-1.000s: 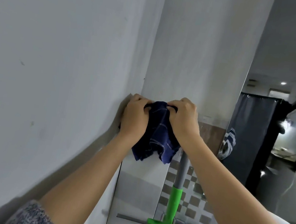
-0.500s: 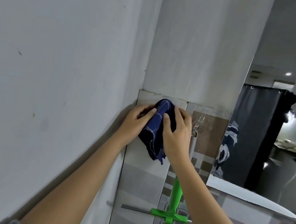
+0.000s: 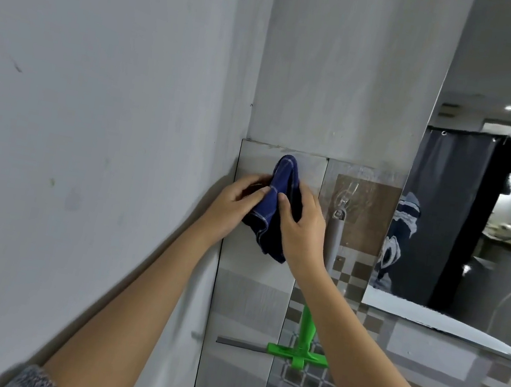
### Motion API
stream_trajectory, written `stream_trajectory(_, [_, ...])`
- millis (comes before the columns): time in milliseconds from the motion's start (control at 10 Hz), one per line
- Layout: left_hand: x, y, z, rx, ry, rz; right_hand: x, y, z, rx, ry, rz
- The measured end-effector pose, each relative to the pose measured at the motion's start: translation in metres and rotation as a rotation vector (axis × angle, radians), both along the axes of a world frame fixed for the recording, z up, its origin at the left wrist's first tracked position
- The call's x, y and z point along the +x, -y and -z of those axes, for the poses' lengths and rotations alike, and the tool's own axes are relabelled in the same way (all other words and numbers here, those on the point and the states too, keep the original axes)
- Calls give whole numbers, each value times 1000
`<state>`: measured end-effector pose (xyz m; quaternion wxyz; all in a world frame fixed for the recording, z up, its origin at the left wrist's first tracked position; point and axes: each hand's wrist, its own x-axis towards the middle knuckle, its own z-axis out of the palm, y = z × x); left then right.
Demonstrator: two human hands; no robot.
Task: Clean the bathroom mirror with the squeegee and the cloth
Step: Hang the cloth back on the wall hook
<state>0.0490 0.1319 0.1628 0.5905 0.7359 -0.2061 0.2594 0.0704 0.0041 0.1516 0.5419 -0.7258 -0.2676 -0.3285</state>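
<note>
A dark blue cloth (image 3: pixel 274 203) with light stitching hangs bunched against the tiled wall near the corner. My left hand (image 3: pixel 235 203) pinches its left side and my right hand (image 3: pixel 300 227) grips its right side. Just to the right, a squeegee (image 3: pixel 306 331) with a grey and green handle hangs from a clear hook (image 3: pixel 346 192), its blade at the bottom. The mirror (image 3: pixel 463 226) fills the right side and reflects a dark curtain.
A plain grey wall (image 3: pixel 89 133) runs along the left and meets the tiled wall (image 3: pixel 249 309) at the corner. Patterned tiles (image 3: pixel 420 370) lie below the mirror's lower edge.
The view has shifted so the tile edge and hook now show. Both hands have changed from fists over the cloth's top to pinching its sides, and the cloth is more bunched.
</note>
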Motion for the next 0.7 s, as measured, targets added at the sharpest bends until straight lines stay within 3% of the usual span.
stream_trajectory(300, [-11,7,-6,168,-1,-252,-18,10,-7,-105,-55,31])
stream_trajectory(500, [-46,24,-9,336,15,-424,-44,32,-8,-322,-94,99])
stream_trajectory(700, [-104,53,47,344,56,-517,-97,73,23,-461,-137,163])
